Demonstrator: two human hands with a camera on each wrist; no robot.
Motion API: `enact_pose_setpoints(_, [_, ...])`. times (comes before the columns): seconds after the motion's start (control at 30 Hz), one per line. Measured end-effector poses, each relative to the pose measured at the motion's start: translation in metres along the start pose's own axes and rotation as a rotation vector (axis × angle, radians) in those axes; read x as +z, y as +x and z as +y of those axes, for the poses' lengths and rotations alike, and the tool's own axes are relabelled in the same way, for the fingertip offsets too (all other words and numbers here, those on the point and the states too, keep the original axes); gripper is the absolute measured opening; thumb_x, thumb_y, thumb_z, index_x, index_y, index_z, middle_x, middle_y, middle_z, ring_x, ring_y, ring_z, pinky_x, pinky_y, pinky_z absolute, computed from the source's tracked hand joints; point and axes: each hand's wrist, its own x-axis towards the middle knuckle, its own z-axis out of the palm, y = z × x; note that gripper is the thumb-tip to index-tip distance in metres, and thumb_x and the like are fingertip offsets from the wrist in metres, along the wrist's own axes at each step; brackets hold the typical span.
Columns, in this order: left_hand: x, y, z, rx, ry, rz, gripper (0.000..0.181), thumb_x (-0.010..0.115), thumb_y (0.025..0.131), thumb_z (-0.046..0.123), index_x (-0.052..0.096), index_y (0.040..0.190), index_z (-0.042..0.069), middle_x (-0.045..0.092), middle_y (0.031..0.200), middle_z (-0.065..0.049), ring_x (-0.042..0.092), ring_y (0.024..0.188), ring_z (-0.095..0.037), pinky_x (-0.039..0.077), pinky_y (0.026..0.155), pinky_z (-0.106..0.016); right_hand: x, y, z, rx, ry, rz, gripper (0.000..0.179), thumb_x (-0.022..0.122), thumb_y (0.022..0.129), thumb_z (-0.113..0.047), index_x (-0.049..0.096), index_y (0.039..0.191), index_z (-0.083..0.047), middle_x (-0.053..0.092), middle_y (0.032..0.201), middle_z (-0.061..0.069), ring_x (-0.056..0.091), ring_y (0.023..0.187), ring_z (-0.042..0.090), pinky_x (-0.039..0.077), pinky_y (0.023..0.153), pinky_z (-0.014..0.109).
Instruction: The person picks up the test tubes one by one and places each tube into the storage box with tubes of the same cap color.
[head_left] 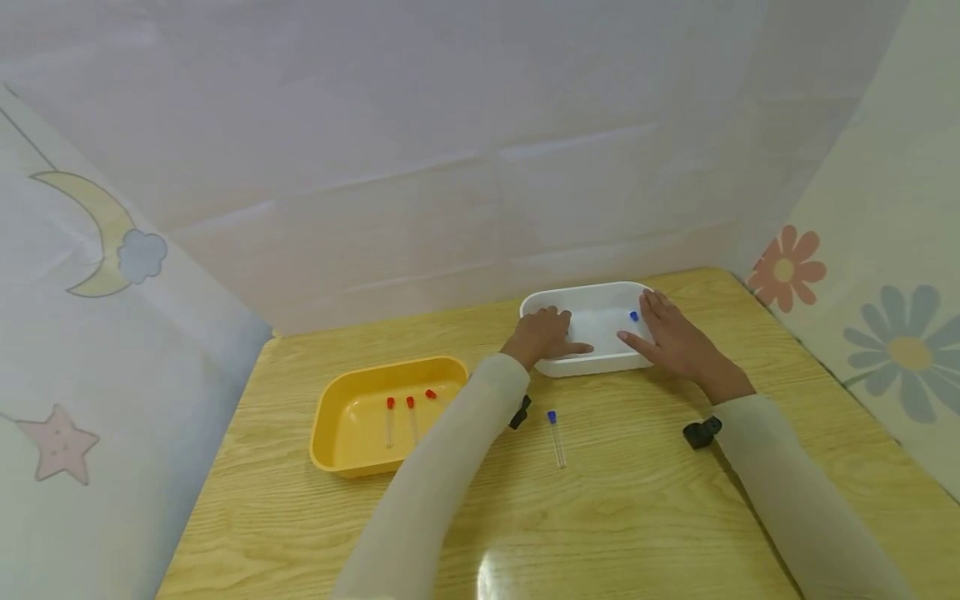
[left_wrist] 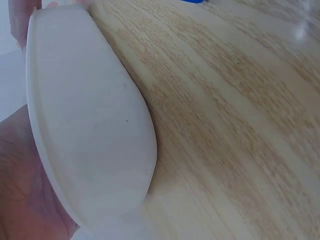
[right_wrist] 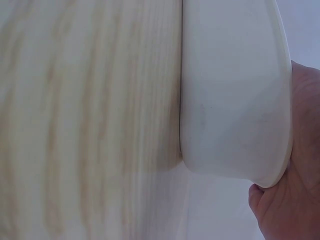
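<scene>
A white tray stands at the back of the table, with a blue cap showing inside near its right end. My left hand holds the tray's left end, fingers bent over the rim and thumb along the front edge. At the other end, my right hand rests on the rim with straight fingers, its thumb reaching over the inside. Both wrist views show the tray wall against a palm. A clear tube with a blue cap lies on the table in front of the tray.
A yellow tray sits left of my left forearm, holding clear tubes with red caps; the sleeve hides part of it. Underneath is a wood-grain table. Patterned cloth walls enclose the back and sides.
</scene>
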Motion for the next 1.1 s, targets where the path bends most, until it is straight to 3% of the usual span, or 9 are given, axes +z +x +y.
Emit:
enact_pose_setpoints(0.2, [-0.005,-0.006,0.002,0.005,0.023,0.014,0.085,0.039,0.095,0.078,0.044,0.154,0.016,0.052,0.150,-0.005,0.050,0.135,-0.023,0.041,0.110,-0.043,0.000,0.001,0.000,-0.020,0.002,0.012,0.096,0.042,0.105,-0.057,0.003,0.157,0.012,-0.004,0.165,0.030,-0.004,0.153,0.045,0.005,0.120,0.062])
enact_pose_setpoints(0.5, [-0.013,-0.021,0.008,0.021,0.075,0.116,0.074,0.035,0.098,0.074,0.059,0.136,0.016,0.064,0.128,-0.002,0.060,0.116,-0.020,0.049,0.097,-0.040,0.001,0.001,0.003,-0.012,-0.005,0.009,0.095,0.043,0.104,-0.057,0.003,0.157,0.012,-0.004,0.166,0.029,-0.003,0.153,0.045,0.006,0.121,0.062])
enact_pose_setpoints(0.73, [-0.019,-0.035,0.012,-0.006,0.108,0.118,0.070,0.038,0.099,0.072,0.060,0.134,0.015,0.064,0.123,-0.003,0.060,0.113,-0.020,0.051,0.094,-0.039,-0.001,0.000,0.001,-0.017,-0.002,0.009,0.095,0.042,0.105,-0.057,0.003,0.157,0.012,-0.004,0.165,0.029,-0.004,0.153,0.045,0.005,0.121,0.061])
enact_pose_setpoints(0.9, [-0.024,-0.047,0.015,-0.050,0.132,0.087,0.069,0.042,0.099,0.070,0.056,0.140,0.016,0.060,0.128,-0.002,0.057,0.116,-0.020,0.053,0.093,-0.037,-0.001,-0.001,0.003,-0.025,-0.001,0.005,0.096,0.042,0.105,-0.058,0.003,0.156,0.013,-0.004,0.165,0.030,-0.004,0.153,0.045,0.005,0.121,0.061])
enact_pose_setpoints(1.1, [-0.032,-0.062,0.021,-0.035,0.194,0.097,0.070,0.039,0.099,0.070,0.055,0.141,0.016,0.060,0.129,-0.003,0.058,0.114,-0.018,0.055,0.088,-0.033,-0.003,-0.002,0.005,-0.019,0.001,-0.002,0.096,0.043,0.104,-0.057,0.003,0.156,0.013,-0.004,0.165,0.030,-0.003,0.153,0.046,0.006,0.121,0.062])
